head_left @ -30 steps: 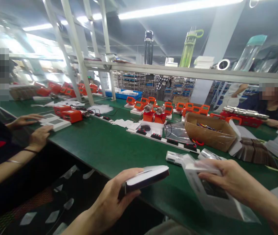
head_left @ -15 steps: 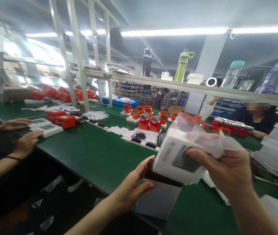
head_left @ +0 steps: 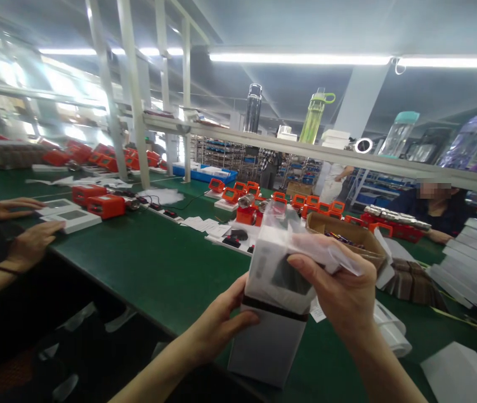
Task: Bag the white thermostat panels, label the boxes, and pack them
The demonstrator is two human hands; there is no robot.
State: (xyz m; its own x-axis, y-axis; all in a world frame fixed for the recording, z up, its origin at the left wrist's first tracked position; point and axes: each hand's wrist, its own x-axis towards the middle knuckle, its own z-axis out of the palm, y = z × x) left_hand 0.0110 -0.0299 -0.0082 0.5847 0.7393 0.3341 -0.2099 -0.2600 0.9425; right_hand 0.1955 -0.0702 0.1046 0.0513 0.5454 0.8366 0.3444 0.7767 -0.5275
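My left hand [head_left: 217,324] grips the side of an upright white box [head_left: 269,344] with a dark open mouth, held over the near edge of the green table [head_left: 154,263]. My right hand [head_left: 341,291] holds a white device wrapped in a clear plastic bag [head_left: 280,268], its lower end sitting in the mouth of the box. The loose top of the bag sticks up and out over my right fingers.
A brown cardboard box [head_left: 347,235] of small parts stands behind my hands. Orange devices [head_left: 99,204] and cables lie along the table. Stacked white flat boxes [head_left: 473,268] are at right, a white piece [head_left: 460,372] at lower right. A co-worker's hands [head_left: 28,240] rest at left; another person sits opposite.
My left hand turned the white box from flat to upright. My right hand lifted the bagged device off the table and brought it down into the box's mouth.
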